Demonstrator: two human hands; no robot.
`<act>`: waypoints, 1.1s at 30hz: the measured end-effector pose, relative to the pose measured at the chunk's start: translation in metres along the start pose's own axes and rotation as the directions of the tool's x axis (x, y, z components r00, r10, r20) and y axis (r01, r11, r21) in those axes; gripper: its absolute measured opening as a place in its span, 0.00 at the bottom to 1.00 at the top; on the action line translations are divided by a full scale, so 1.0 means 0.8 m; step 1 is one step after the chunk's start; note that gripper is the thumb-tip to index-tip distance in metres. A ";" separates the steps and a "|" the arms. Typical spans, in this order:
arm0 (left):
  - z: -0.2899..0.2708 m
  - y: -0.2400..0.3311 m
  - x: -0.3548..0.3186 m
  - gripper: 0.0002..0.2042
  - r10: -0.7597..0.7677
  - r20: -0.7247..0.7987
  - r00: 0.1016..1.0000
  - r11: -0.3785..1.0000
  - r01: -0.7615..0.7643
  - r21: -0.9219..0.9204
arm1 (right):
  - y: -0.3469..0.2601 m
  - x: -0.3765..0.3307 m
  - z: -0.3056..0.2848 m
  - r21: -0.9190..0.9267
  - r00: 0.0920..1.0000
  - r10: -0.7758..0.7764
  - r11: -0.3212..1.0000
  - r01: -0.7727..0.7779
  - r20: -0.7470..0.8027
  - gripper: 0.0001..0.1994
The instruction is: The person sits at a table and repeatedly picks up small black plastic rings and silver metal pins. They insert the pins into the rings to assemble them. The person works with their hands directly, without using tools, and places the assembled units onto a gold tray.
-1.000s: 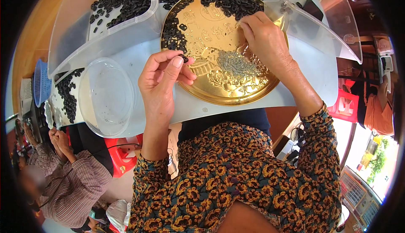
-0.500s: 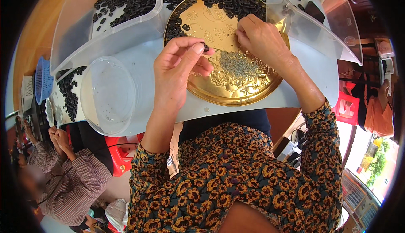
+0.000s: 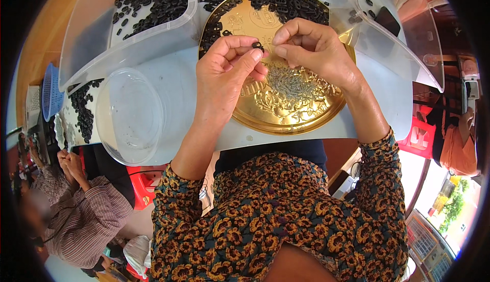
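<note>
Over the round gold tray point(image 3: 240, 14), my left hand point(image 3: 227, 70) pinches a small black plastic part point(image 3: 258, 46) between thumb and fingers. Close to its right, my right hand point(image 3: 319, 49) has thumb and forefinger drawn together, pointing at that part. Whatever lies between those right fingertips is too small to make out. Below the hands, a pile of tiny grey metal pins or screws point(image 3: 292, 84) spreads on the tray. Many more black plastic parts point(image 3: 291, 5) lie along the tray's far and left rim.
Clear plastic bins point(image 3: 191, 14) stand at the far left and far right, the left one by heaped black parts point(image 3: 153, 3). A round clear tub point(image 3: 130, 116) sits left of the tray, beside more black pieces point(image 3: 82, 111). Another person in a striped shirt point(image 3: 92, 215) works at lower left.
My right hand has lifted from the tray near the pins and come left toward the black part. My left hand has shifted slightly right, still pinching it.
</note>
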State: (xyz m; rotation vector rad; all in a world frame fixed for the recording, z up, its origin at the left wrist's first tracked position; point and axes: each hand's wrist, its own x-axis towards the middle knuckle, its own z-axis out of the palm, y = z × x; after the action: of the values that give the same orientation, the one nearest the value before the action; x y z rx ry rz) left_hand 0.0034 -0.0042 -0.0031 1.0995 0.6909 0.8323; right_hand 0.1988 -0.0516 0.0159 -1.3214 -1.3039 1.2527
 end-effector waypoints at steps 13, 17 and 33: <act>0.006 0.002 -0.009 0.09 0.026 0.049 0.998 0.999 -0.027 0.017 | -0.002 -0.004 0.006 0.101 0.995 -0.070 0.993 0.062 0.071 0.12; 0.005 0.000 -0.009 0.09 0.019 0.048 0.999 0.999 -0.021 0.027 | -0.003 -0.005 0.005 0.090 0.994 -0.066 0.994 0.058 0.088 0.13; 0.002 -0.002 -0.007 0.08 -0.014 0.105 0.994 0.999 0.018 -0.035 | 0.005 -0.007 0.025 0.181 0.999 -0.005 0.983 0.011 -0.037 0.11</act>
State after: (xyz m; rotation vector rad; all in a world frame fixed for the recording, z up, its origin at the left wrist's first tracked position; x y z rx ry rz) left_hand 0.0023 -0.0100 -0.0040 1.0956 0.5939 0.7648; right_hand 0.1801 -0.0589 0.0104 -1.2027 -1.1399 1.3034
